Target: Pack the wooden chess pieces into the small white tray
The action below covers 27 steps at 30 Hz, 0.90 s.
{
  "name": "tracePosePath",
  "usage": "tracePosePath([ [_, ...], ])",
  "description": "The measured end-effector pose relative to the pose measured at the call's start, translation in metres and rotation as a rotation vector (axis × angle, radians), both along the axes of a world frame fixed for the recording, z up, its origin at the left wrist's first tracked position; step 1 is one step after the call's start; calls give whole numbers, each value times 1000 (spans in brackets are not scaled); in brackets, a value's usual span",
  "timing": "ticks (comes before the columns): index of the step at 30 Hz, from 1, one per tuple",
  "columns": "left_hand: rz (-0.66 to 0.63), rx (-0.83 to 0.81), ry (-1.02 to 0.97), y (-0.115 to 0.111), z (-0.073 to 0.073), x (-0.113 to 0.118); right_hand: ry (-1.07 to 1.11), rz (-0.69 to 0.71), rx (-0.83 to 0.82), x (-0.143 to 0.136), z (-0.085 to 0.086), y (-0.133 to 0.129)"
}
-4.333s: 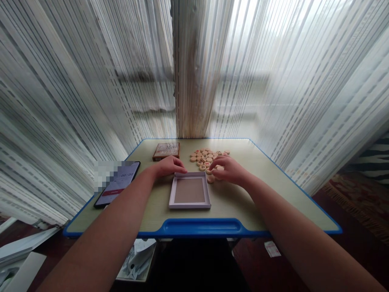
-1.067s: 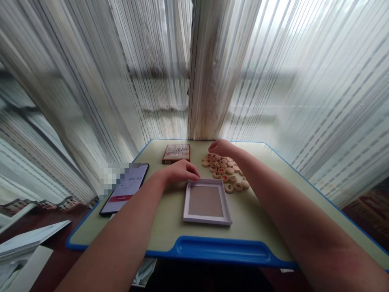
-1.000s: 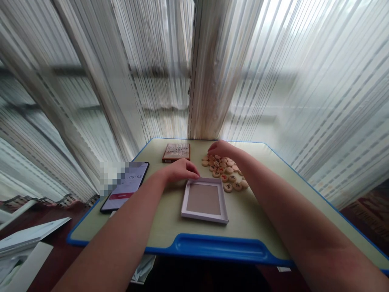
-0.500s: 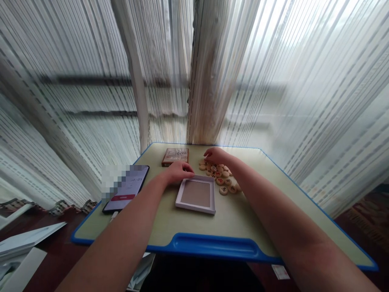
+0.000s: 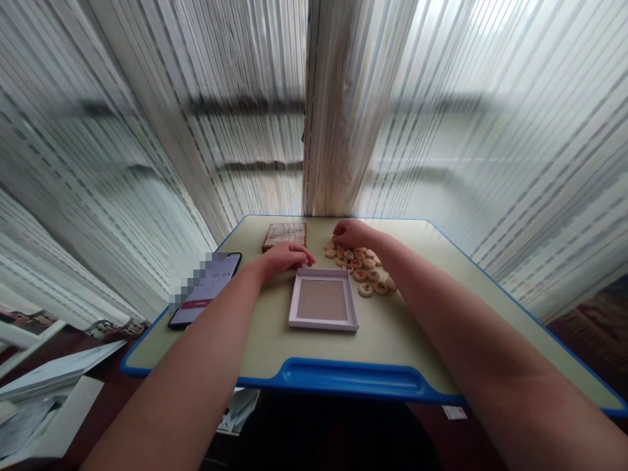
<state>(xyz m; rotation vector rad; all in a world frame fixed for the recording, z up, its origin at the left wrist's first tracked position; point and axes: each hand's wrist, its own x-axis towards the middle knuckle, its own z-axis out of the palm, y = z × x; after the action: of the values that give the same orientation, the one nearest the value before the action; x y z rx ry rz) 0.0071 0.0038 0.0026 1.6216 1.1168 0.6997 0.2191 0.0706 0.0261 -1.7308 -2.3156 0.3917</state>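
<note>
My left hand (image 5: 287,256) is beside the far left corner of a shallow, open white box (image 5: 354,307) whose inside shows a bare brown bottom. Its fingers are stretched out over the rim and seem to hold nothing. My right hand (image 5: 352,232) reaches to the far edge of a loose pile of round wooden xiangqi pieces (image 5: 366,289), several with red or black characters. Its fingers are bent down and drawn together at the pieces. Whatever lies between the fingertips is hidden.
A flat box with writing on its lid (image 5: 286,234) lies behind my left hand. A phone (image 5: 209,288) showing a timer rests at the table's left side. The pale table (image 5: 392,347) has a blue rim and a blue front trough (image 5: 353,379). Striped curtains (image 5: 333,118) hang behind.
The open box has turned slightly, and my left fingers have come away from its corner and straightened. My right hand stays at the far side of the pile. The view has tilted down a little.
</note>
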Motion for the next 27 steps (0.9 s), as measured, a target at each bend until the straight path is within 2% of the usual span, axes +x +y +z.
tracePosePath([
  [5,28,6,11,-1,1,1,128,-21,44,5,2,3],
  [10,-90,16,109,-4,5,0,291,11,2,5,8,0],
  [14,-169,17,172,-4,5,-2,290,25,-40,-1,9,-7],
  [19,-177,4,179,-5,5,-4,210,138,-124,-12,13,-16],
  [23,-165,5,157,-4,5,-4,116,252,-230,-16,31,-29],
  [27,-174,2,125,1,1,-4,-39,418,-499,-20,57,-50],
])
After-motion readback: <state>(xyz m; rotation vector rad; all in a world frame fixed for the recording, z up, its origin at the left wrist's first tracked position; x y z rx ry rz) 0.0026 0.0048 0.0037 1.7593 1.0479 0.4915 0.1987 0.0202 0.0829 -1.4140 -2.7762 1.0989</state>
